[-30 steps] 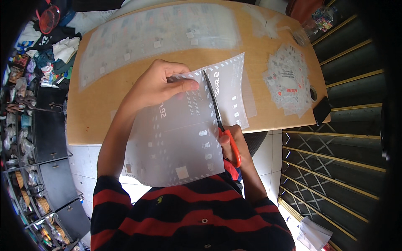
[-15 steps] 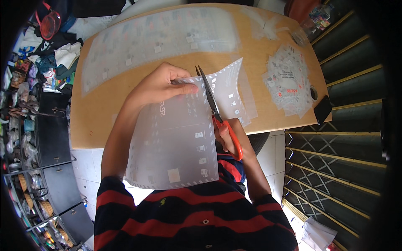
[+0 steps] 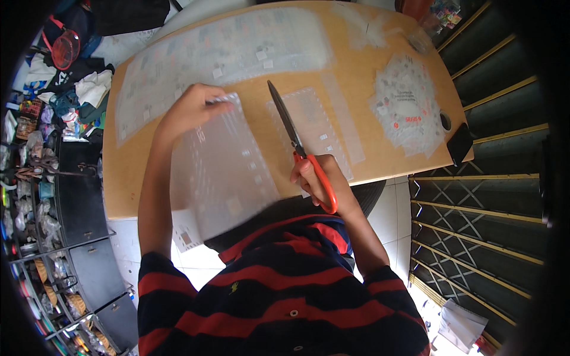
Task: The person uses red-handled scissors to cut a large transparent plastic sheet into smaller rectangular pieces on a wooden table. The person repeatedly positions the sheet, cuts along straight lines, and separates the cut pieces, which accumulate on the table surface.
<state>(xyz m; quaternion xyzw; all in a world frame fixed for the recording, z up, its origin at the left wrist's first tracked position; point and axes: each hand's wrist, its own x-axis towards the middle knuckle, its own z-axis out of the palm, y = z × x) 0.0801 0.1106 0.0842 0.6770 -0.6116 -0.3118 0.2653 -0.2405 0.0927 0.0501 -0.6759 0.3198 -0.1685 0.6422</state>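
My left hand (image 3: 193, 108) pinches the top of a translucent plastic sheet (image 3: 228, 169) with striped borders and small printed squares. The sheet hangs down past the table's near edge and is slightly blurred. In my right hand (image 3: 320, 181) is a pair of scissors (image 3: 291, 124) with orange handles, its blades together and pointing up and away, apart from the sheet. A cut-off translucent piece (image 3: 306, 115) lies on the table beside the blades, partly behind my right hand. A narrow clear strip (image 3: 344, 118) lies just right of it.
Long overlapping plastic sheets (image 3: 237, 44) cover the far left of the wooden table (image 3: 249, 86). At the right lie a pile of cut pieces (image 3: 409, 107) and a black flat object (image 3: 459, 144) on the edge. Crowded shelves (image 3: 53, 225) stand left, a folding metal gate (image 3: 475, 207) right.
The blades have closed and come away from the sheet. My left hand has drawn the sheet left, and the cut-off piece now lies flat on the table.
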